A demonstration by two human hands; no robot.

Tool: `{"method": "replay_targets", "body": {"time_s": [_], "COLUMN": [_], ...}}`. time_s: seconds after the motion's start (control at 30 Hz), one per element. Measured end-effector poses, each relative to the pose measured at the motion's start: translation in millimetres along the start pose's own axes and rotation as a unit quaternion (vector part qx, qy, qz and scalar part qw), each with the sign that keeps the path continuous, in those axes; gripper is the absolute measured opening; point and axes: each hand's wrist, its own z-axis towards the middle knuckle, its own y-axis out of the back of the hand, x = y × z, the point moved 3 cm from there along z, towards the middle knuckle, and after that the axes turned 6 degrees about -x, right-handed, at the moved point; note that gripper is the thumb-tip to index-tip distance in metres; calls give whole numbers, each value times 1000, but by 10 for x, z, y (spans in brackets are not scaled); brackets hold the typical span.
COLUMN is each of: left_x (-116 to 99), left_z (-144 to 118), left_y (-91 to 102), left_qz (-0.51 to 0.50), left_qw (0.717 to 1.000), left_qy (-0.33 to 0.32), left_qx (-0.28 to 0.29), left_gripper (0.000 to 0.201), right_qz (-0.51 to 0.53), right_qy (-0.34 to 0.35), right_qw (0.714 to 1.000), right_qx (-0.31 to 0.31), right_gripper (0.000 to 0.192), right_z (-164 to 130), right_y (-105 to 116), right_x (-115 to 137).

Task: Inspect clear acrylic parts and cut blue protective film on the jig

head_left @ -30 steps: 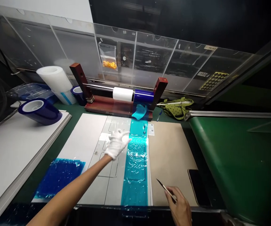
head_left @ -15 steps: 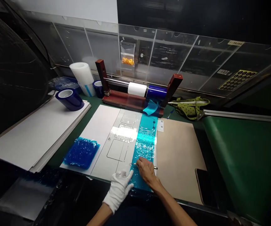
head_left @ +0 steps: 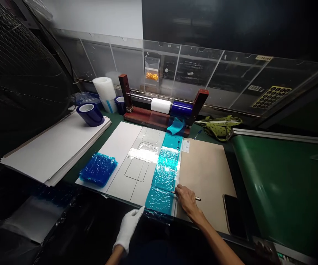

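Bare right hand (head_left: pixel 186 197), gripping thin metal blade (head_left: pixel 196 198), has shifted to teal film strip's (head_left: pixel 164 173) right edge; gloved left hand (head_left: pixel 128 226) pinches its overhanging near end. Strip laid on the panel; trimming unfinished.

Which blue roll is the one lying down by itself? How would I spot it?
Find the stack of white boards on the left. On its far corner a dark blue tape roll lies on its side; the other blue rolls stand upright or sit on the wooden holder.

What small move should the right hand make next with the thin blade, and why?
Probably draw the blade across the blue film strip: the right hand holds it at the strip's right edge, while the gloved left hand grips the film's near end.
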Motion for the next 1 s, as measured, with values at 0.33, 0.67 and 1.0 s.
{"method": "replay_targets", "body": {"time_s": [0.33,0.67,1.0], "left_x": [54,120,-88], "left_z": [77,-113,-303], "left_y": [-279,-313,972], "left_qz": [-162,-194,-200], "left_qw": [985,979,974], "left_qy": [45,51,5], "left_qx": [45,30,-103], "left_gripper": [55,50,45], "right_qz": [80,193,228], "right_qy": [-48,-10,-19], "right_qw": [996,981,973], "right_qx": [-11,10,-13], "right_gripper": [18,19,23], "right_z": [-202,563,506], "right_y": [144,-226,-169], "right_x": [-302,259,227]}}
